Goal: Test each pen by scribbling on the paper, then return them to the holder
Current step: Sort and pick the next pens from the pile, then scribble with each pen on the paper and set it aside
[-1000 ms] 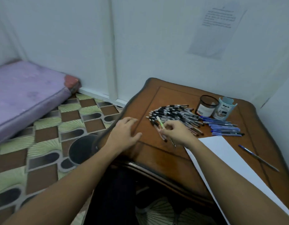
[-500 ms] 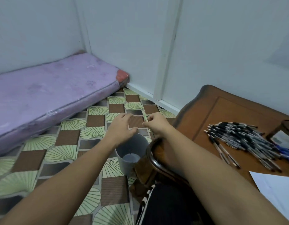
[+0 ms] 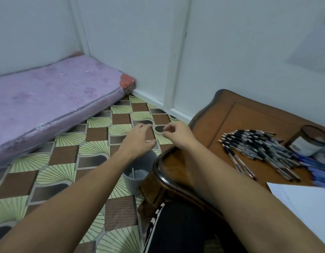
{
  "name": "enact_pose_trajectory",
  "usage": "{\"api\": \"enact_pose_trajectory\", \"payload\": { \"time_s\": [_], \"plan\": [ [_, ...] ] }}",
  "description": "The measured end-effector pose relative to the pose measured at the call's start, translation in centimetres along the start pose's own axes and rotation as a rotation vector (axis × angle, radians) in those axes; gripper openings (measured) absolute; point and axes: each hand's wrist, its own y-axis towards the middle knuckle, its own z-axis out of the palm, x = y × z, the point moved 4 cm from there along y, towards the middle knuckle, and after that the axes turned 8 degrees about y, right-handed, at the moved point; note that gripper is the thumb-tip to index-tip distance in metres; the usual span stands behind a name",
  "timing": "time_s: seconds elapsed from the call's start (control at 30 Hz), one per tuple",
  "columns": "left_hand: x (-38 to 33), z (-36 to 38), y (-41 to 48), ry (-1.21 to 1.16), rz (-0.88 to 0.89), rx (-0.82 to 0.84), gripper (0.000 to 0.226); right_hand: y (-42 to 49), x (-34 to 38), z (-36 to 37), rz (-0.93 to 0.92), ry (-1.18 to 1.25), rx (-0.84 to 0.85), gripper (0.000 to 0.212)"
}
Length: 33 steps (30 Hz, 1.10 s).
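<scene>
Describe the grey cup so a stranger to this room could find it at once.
Find the brown wooden table. On the patterned floor beside its near corner stands a plain grey cup. Unlike the jar beside the pens, it sits off the tabletop.

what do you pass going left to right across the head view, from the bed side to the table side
purple mattress → left hand → right hand → pile of black pens → dark-rimmed jar
</scene>
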Motion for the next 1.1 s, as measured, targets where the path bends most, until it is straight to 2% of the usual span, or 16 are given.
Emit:
{"api": "enact_pose_trajectory", "payload": {
  "time_s": [0.07, 0.27, 0.47, 0.6, 0.7, 0.83, 0.9, 1.03, 1.1],
  "plan": [
    [-2.5, 0.2, 0.4, 0.008, 0.056, -0.011, 0.064, -1.3, -0.7, -2.5, -0.022, 0.028, -0.065, 0.004],
    [-12.7, 2.7, 0.5, -0.047, 0.225, -0.016, 0.060, -7.7, -5.7, -12.2, 0.007, 0.007, -0.263, 0.009],
    [-23.6, 8.4, -1.8, -0.108, 0.443, 0.072, 0.057, -16.4, -13.8, -21.7, 0.163, -0.039, -0.413, 0.004],
    [-28.8, 12.3, -3.7, -0.145, 0.552, 0.171, 0.057, -21.2, -19.9, -26.7, 0.344, -0.089, -0.530, 0.016],
    [-30.9, 14.9, -5.1, -0.113, 0.633, 0.235, 0.058, -23.1, -24.0, -29.4, 0.455, -0.130, -0.562, 0.026],
    [-31.5, 17.3, -6.4, -0.070, 0.689, 0.283, 0.060, -23.6, -27.4, -31.1, 0.502, -0.225, -0.579, 0.038],
    [-31.2, 18.2, -6.9, -0.025, 0.721, 0.279, 0.065, -23.3, -28.1, -31.3, 0.493, -0.266, -0.578, 0.037],
    [-30.7, 19.3, -7.2, 0.015, 0.761, 0.245, 0.075, -22.8, -27.3, -31.2, 0.443, -0.332, -0.568, 0.017],
    [-30.7, 19.3, -7.2, -0.008, 0.760, 0.248, 0.073, -22.7, -26.5, -30.9, 0.440, -0.462, -0.519, 0.018]
  ]
}}
